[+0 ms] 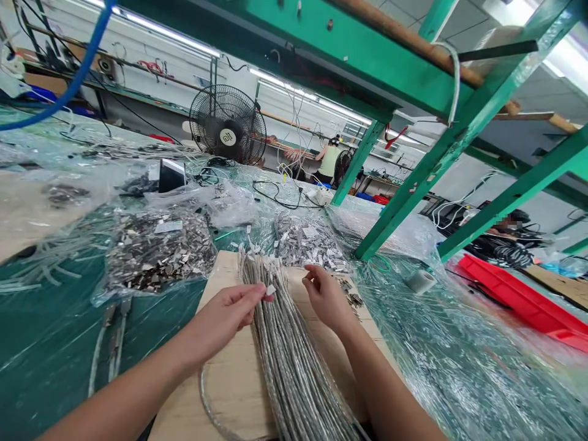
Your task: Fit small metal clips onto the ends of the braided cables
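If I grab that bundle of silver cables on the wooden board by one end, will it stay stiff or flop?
The cable bundle would probably sag: its strands are thin, long and loosely gathered. Unbound, they would likely splay apart. One strand already curves off across the wooden board, suggesting flexibility.

The cable bundle runs off the bottom edge, its far end unseen. Whatever the right hand pinches is too small to tell. At right, a seated person's face is blurred out.
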{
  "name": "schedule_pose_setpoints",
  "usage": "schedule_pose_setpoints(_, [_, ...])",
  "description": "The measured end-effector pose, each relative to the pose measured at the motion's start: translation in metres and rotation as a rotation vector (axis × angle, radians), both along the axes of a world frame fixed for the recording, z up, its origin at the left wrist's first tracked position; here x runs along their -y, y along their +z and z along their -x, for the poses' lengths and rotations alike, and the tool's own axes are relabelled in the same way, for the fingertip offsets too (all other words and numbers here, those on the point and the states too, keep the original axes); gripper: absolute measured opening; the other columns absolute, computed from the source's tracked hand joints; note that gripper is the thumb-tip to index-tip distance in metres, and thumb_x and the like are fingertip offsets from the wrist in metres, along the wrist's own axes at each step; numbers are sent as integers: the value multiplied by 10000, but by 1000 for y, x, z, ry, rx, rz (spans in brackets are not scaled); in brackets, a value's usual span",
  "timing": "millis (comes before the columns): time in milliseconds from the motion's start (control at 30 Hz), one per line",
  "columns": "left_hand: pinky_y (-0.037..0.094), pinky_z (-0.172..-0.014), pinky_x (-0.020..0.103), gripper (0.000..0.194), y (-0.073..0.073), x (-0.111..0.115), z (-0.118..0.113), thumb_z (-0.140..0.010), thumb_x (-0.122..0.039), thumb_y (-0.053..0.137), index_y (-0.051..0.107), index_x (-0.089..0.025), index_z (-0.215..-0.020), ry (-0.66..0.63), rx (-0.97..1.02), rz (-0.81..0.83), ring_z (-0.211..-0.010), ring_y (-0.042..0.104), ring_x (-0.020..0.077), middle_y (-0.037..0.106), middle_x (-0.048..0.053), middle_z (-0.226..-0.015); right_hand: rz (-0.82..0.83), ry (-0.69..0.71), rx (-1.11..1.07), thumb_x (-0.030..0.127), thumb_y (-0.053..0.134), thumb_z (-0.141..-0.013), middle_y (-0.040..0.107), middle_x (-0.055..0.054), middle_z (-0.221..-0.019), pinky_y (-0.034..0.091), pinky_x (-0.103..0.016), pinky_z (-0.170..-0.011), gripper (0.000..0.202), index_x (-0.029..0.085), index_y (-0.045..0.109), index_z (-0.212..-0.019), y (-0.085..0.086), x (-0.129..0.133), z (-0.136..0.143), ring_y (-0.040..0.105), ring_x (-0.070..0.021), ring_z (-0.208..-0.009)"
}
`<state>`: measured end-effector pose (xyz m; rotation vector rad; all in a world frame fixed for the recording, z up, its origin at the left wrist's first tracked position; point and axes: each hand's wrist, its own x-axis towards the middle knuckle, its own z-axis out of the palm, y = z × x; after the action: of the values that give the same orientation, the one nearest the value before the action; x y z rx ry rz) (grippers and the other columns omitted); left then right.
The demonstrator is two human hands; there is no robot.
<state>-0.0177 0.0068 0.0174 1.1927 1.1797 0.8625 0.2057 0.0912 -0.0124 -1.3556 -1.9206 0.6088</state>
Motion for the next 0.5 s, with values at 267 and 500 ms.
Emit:
schedule_pose_setpoints(267, [241, -568, 243, 439, -5, 5, -8, -899, -522, 421, 602, -177, -697, -16, -293, -310, -615, 365, 134, 381, -38, -593, 329, 126, -813, 393, 683, -800, 659, -24, -718, 537, -270, -617, 249, 153, 664, -866, 24, 52, 43, 650, -156, -669])
schedule_pose_setpoints(500, [262, -590, 243, 438, -8, 4, -8, -903, -512, 426, 600, -173, -686, -11, -252, -320, -624, 379, 133, 407, -37, -595, 320, 137, -797, 361, 721, -788, 701, -28, -732, 588, -277, -626, 236, 146, 676, -873, 24, 58, 46, 704, -169, -657])
